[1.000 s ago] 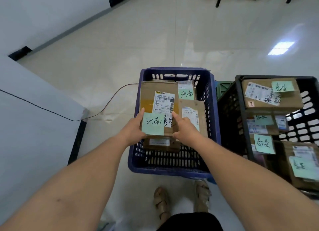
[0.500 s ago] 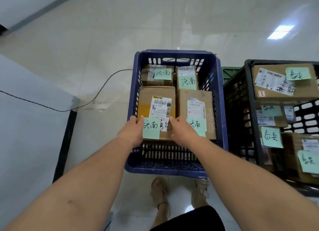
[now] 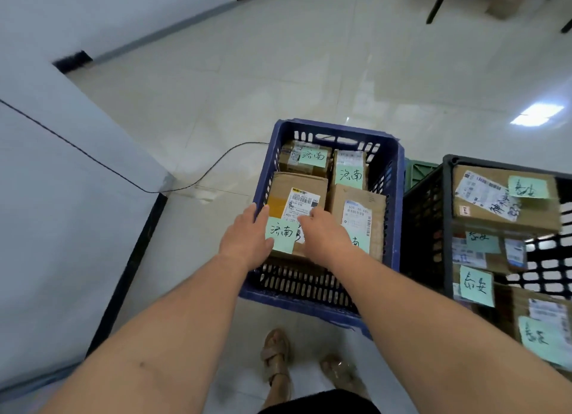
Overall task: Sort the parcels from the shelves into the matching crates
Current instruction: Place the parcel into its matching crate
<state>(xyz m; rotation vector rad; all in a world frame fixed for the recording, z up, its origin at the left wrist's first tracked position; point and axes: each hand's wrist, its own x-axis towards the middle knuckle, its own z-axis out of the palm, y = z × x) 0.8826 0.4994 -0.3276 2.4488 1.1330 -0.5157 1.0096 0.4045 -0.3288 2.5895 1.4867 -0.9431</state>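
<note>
A cardboard parcel [image 3: 297,188] with a white shipping label and a green handwritten note lies in the near-left part of the blue crate [image 3: 309,289]. My left hand [image 3: 244,238] grips its left near edge, thumb on top by the note and fingers down beside the crate wall. Over the parcel's near right corner lies my right hand [image 3: 325,235], covering part of the note, its fingertips touching the label. Three more parcels with green notes, one of them [image 3: 360,203] right beside it, fill the rest of the crate.
A black crate [image 3: 447,227] with several green-noted parcels stands close on the right, a green crate [image 3: 418,172] behind the gap. A white partition [image 3: 62,197] runs along the left; a black cable [image 3: 216,166] crosses the tiled floor. My sandalled feet [image 3: 275,361] stand before the blue crate.
The parcel went down into the blue crate and now lies flat there. My right hand slid from its right side onto its top, over the note.
</note>
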